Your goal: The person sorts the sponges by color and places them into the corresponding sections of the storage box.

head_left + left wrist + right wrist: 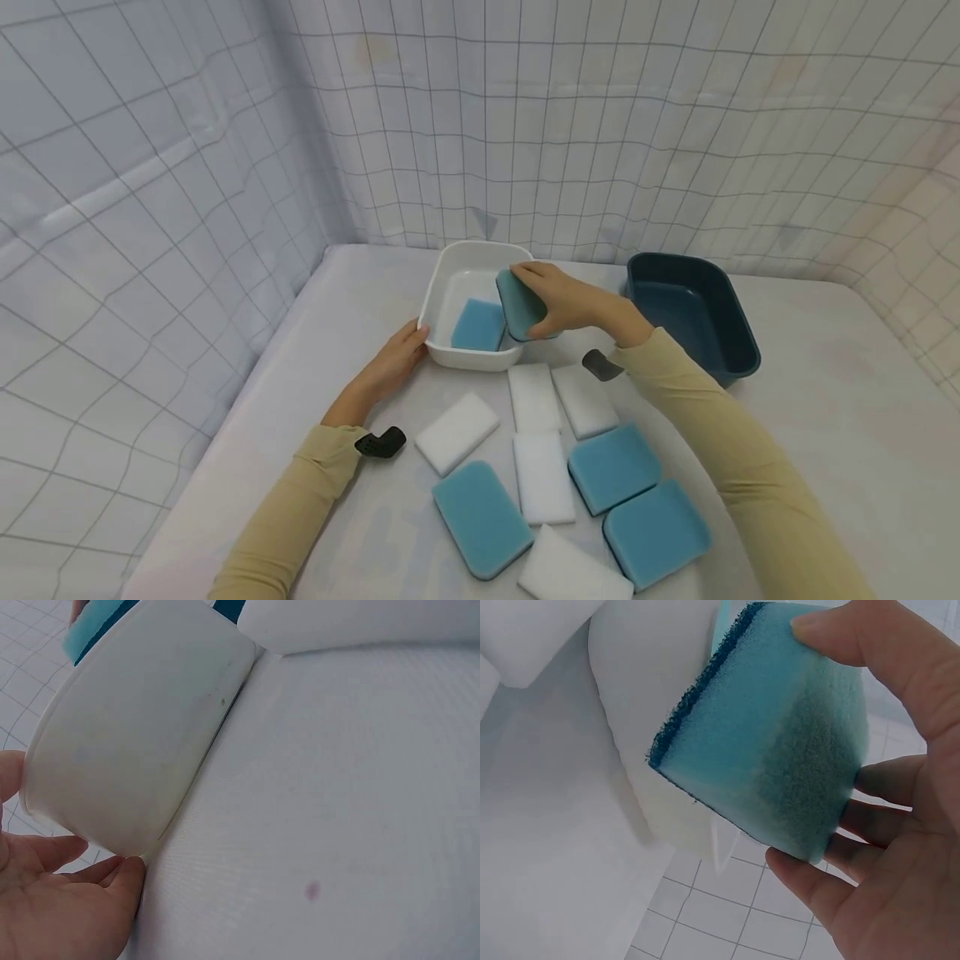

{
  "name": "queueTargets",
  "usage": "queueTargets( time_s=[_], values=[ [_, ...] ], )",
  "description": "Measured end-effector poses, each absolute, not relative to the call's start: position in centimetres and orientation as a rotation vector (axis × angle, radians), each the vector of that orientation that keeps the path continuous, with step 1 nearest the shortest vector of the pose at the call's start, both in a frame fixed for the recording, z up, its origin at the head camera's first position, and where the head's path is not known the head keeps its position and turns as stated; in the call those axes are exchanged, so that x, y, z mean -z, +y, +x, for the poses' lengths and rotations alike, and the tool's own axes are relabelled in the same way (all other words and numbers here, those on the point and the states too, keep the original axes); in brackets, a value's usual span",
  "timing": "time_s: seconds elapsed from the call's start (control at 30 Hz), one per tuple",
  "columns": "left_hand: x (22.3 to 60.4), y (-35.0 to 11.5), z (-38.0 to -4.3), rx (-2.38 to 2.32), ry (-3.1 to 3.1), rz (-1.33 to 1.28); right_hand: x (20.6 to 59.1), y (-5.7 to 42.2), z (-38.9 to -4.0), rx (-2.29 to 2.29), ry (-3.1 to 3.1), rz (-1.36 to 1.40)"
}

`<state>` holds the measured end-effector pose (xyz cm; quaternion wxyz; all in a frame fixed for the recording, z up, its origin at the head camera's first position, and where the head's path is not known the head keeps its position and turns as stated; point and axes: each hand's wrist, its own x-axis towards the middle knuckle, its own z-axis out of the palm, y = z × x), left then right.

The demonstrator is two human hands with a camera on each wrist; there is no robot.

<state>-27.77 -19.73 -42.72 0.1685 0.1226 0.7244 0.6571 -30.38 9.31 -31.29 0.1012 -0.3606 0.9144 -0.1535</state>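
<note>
In the head view, my right hand (566, 297) holds a blue sponge (517, 304) tilted over the right side of a white tub (468, 358). The right wrist view shows that sponge (772, 735) between thumb and fingers, a dark scouring layer along one face. Another blue sponge (478, 325) lies inside the tub. My left hand (393, 362) grips the tub's near left corner. In the left wrist view, the thumb is at the rim and the other fingers touch the tub's outer wall (142, 727).
A dark blue tub (693, 312) stands at the right. Nearer me lie several white sponges (543, 479) and several blue sponges (483, 518) on the white table (825, 417). A grid-patterned curtain (480, 125) hangs behind the table and along the left.
</note>
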Motion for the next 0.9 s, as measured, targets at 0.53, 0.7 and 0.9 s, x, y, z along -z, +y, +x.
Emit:
queueTargets(
  time_s=[0.53,0.7,0.9],
  values=[
    [42.3,-19.6,-27.8,-1.848,2.08,0.348,32.7,8.2,-31.0,0.594,2.867,-1.221],
    [42.3,-19.8,-27.9,-1.856,2.085,0.33,33.8,7.9,-31.0,0.591,2.868,-1.19],
    [42.4,-19.6,-27.6,-1.853,2.079,0.319,35.1,7.1,-30.9,0.514,2.833,-1.189]
  ],
)
